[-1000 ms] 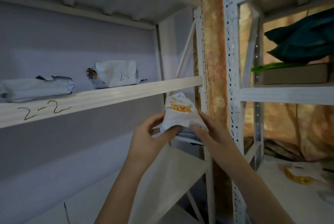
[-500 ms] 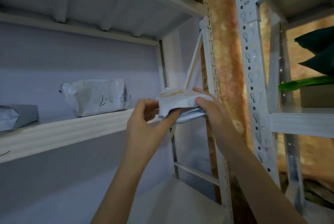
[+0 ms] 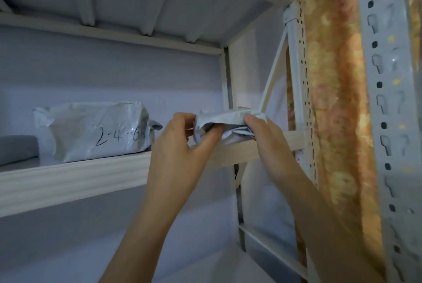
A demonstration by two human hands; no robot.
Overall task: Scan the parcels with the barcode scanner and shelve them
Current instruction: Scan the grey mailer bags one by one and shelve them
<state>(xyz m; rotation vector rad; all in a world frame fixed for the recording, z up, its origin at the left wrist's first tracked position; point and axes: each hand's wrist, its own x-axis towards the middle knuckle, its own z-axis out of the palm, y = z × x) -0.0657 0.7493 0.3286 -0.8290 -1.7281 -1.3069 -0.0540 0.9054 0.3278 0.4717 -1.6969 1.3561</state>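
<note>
I can read "2-4-6" in black pen on the grey parcel (image 3: pixel 96 132) sitting on the shelf (image 3: pixel 75 175)

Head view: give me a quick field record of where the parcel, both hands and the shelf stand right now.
parcel in hand: small white parcel, crumpled, held at shelf height near the right end
left hand: left hand pinches the parcel's left end
right hand: right hand grips its right end
shelf: shelf, pale front edge; the parcel is at its edge, whether it rests on it cannot be told
already shelved: white parcel marked 2-4 lies to the left, apart from the held one
also there: grey parcel, far left
scanner: not in view
</note>
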